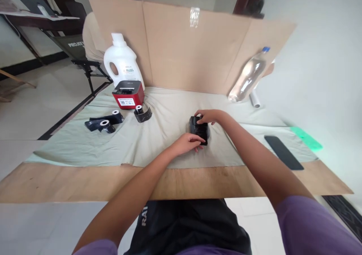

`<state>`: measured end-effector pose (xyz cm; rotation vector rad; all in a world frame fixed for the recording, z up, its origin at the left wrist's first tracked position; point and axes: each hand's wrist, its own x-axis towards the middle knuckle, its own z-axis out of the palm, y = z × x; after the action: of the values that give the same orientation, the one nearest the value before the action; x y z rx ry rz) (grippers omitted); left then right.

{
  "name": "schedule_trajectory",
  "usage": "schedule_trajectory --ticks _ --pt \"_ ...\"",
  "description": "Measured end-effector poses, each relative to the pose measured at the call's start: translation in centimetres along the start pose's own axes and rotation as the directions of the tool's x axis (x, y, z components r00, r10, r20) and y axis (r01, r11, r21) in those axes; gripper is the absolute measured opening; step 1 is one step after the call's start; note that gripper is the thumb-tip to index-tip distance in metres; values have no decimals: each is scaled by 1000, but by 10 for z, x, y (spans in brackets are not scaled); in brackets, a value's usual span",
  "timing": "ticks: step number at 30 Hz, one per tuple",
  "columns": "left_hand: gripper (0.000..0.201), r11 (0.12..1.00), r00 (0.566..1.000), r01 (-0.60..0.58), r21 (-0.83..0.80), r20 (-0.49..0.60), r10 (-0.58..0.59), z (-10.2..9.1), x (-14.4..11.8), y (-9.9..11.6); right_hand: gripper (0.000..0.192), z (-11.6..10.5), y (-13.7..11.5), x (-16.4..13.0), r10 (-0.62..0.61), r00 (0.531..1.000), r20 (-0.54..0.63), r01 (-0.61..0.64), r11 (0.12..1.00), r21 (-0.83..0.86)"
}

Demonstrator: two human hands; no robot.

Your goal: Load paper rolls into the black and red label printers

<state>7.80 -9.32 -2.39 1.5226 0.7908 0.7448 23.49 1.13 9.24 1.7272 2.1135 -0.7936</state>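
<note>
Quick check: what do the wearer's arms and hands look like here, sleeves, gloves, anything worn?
Both hands, left hand and right hand, are bare: no gloves, and no rings or watch visible. Forearms are uncovered. Short purple sleeves show at the upper arms, near the bottom edge of the picture.

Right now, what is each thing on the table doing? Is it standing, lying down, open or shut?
Black roll: lying on the cloth, held between both hands.
Left hand: fingers on the roll's near end.
Right hand: fingers on its far end.
Red and black printer: upright, lid shut.
White jug: standing, cap on.
Clear bottle: leaning on the cardboard, blue cap on.
Three other black rolls: lying, partly unwound.
Black phone: flat, screen dark.
</note>
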Motion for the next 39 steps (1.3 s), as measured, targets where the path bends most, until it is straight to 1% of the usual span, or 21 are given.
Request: schedule_trajectory --ticks 3,6,8,14,20,24,29,34,35,36,37,38,39 --pt "32 999 1000 -26 33 -9 26 1 1 -2 59 0 0 -5 25 999 -39 -25 1000 -7" --pt "33 999 1000 -20 27 -2 20 2 1 -2 62 0 1 -8 51 995 -88 -53 998 -19" --pt "33 1000 1000 -13 17 1 13 1 0 0 63 -2 2 -9 56 994 -89 -59 998 -25" --pt "30 1000 1000 -2 5 2 2 0 -1 3 75 -10 0 -4 31 998 58 -29 999 -36" --pt "29 1000 1000 16 -3 13 -16 -1 0 4 76 -21 -10 14 96 991 97 -78 982 -173" --pt "30 999 999 34 5 10 -34 0 0 4 77 -26 -4 24 120 977 177 -94 984 -150" --pt "29 999 999 32 9 13 -32 0 -1 5 85 -25 2 24 121 976 180 -106 990 -90" --pt "28 1000 1000 15 3 2 -15 0 -5 9 100 -27 -3 21 134 970 202 -109 986 -128" --pt "28 1000 1000 11 -11 -7 -11 0 -6 10 103 -27 -4 21 131 969 211 -105 986 -131" --pt "26 1000 999 4 -29 -38 -6 0 -6 11 106 -28 -5 21 129 968 217 -102 986 -130" --pt "23 999 995 -5 -48 -103 0 -2 -5 12 107 -29 -5 21 125 967 221 -99 987 -126" --pt "18 998 979 -18 -65 -204 4 -4 -4 13 107 -29 -4 21 122 967 223 -97 988 -121" --pt "12 996 945 -27 -81 -327 -1 -7 -3 14 106 -29 -3 21 121 968 222 -97 989 -115"
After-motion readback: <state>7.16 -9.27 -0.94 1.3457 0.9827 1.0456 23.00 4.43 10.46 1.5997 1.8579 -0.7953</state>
